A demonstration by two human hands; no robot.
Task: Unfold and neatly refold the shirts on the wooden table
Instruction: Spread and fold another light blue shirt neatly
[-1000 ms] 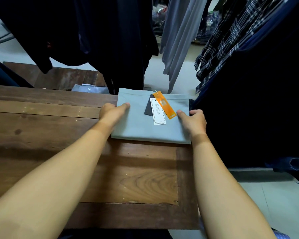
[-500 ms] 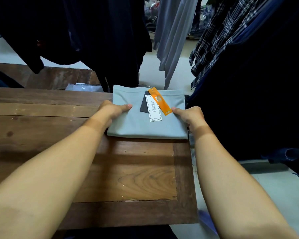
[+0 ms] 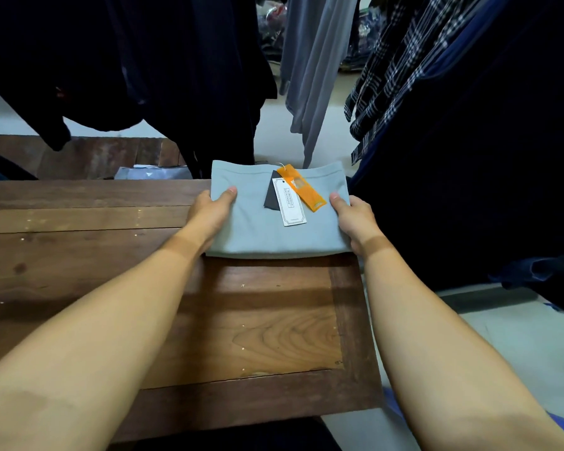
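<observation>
Pale grey-blue folded shirt [image 3: 274,229] lies flat as a neat rectangle on the far right corner of the dark brown plank wooden table [image 3: 258,320]. Its far edge reaches the table's back edge and its right edge sits close to the table's right side.

Left hand [image 3: 210,211] grips the shirt's left edge with the thumb pressed on top. Its fingers are out of sight, probably tucked under the fold. Right hand [image 3: 355,216] grips the right edge the same way, thumb on top and fingers hidden past the edge. Both bare forearms stretch across the tabletop toward it.

Three swing tags lie on top of the shirt near its far edge, between the two thumbs:
- white rectangular paper tag [image 3: 288,203], print too small to read
- long orange tag [image 3: 302,188], slanting and overlapping the white one's top
- dark grey card tag [image 3: 271,195], partly under the white one

Behind the table hang dark navy garments [image 3: 176,60], a grey long garment [image 3: 316,60] and a navy-and-white plaid shirt [image 3: 391,60] on the right. A clear plastic-wrapped packet [image 3: 150,173] sits just beyond the table's back edge on a lower wooden surface [image 3: 95,154]. Pale floor [image 3: 502,336] shows at right.
</observation>
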